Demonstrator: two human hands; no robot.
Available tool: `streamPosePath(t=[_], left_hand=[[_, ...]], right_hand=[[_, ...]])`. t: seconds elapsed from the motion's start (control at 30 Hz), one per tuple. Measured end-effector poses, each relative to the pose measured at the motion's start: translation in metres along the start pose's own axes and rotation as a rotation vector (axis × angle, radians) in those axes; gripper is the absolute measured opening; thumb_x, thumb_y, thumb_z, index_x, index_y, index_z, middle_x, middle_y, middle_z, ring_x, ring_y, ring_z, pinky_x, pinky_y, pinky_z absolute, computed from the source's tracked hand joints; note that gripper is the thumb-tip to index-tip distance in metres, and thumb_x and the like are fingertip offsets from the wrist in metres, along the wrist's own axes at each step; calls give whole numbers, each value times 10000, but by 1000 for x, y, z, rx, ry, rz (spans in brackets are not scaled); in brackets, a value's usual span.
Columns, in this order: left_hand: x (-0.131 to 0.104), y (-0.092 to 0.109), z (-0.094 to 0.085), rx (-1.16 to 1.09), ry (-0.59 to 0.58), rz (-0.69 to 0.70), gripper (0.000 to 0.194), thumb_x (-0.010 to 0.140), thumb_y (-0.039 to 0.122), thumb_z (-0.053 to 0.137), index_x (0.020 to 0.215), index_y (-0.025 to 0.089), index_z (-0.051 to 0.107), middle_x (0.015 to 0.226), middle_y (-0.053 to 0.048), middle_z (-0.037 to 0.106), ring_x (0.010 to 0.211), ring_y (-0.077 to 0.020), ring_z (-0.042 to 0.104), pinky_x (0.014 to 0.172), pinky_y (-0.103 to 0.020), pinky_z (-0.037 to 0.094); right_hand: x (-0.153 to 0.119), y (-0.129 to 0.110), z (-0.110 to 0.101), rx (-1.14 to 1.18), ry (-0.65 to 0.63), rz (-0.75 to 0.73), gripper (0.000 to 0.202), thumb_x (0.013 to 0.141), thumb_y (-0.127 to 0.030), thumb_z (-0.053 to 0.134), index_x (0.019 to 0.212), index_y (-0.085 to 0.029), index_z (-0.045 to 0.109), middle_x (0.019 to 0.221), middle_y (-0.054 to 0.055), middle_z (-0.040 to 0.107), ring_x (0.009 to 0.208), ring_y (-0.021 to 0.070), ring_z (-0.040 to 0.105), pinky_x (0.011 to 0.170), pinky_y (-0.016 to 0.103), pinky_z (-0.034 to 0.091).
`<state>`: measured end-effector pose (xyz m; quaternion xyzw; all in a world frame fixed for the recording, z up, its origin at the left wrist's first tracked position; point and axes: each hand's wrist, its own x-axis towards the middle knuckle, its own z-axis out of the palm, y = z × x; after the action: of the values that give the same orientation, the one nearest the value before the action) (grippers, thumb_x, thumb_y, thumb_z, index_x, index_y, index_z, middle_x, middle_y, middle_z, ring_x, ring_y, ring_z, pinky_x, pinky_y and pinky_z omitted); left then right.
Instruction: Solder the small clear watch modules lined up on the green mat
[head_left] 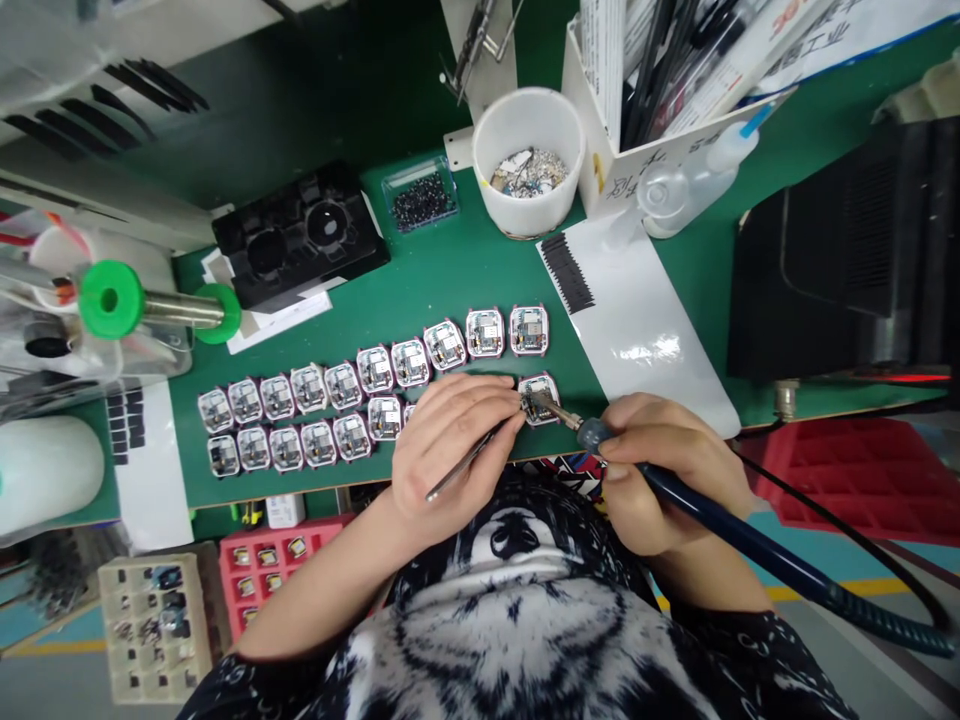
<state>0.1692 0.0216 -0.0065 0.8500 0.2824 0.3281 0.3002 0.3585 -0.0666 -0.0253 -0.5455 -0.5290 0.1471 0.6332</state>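
My right hand (pixel 667 465) is closed around the handle of a soldering iron (pixel 694 500). Its metal tip reaches over a smartwatch case (pixel 538 384) with an exposed circuit board, near the bench's front edge. In my left hand (pixel 450 445) is a pair of tweezers (pixel 466 464), pinched between thumb and fingers. The fingertips of that hand touch or nearly touch the left side of this case; exact contact is too small to tell. Two rows of similar open watch cases (pixel 375 369) stretch left, some partly hidden behind my left hand.
Behind the cases stand a white tub (pixel 529 205) of scraps, a small clear box (pixel 421 198) of black parts and a black fixture (pixel 304 235). A white sheet (pixel 652 345) with black strips lies right, beside a black machine (pixel 847 270). A solder spool (pixel 169 305) stands left.
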Motion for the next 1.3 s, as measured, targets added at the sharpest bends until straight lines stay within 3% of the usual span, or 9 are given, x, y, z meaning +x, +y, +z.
streamPosePath(t=[0.47, 0.83, 1.3], left_hand=[[2, 0, 3, 40, 16, 1, 336, 848, 0, 756, 1137, 153, 680, 1058, -68, 776, 1071, -213, 745, 942, -430, 638], [1, 1, 3, 45, 1, 2, 330, 839, -19, 754, 1125, 130, 682, 1056, -86, 774, 1077, -220, 744, 955, -441, 633], [-3, 3, -2, 74, 28, -21, 366, 853, 2, 745, 1155, 195, 670, 1071, -45, 777, 1078, -218, 751, 953, -443, 643]], right_hand=[[1, 2, -1, -24, -17, 3, 175, 793, -128, 641, 914, -250, 673, 710, -14, 638, 620, 166, 624, 583, 358, 619], [0, 2, -1, 3, -22, 3, 178, 767, -101, 643, 902, -208, 688, 710, 1, 632, 633, 168, 628, 602, 375, 616], [5, -1, 1, 8, -25, -13, 188, 778, -95, 635, 896, -233, 680, 686, -11, 623, 607, 167, 618, 568, 359, 599]])
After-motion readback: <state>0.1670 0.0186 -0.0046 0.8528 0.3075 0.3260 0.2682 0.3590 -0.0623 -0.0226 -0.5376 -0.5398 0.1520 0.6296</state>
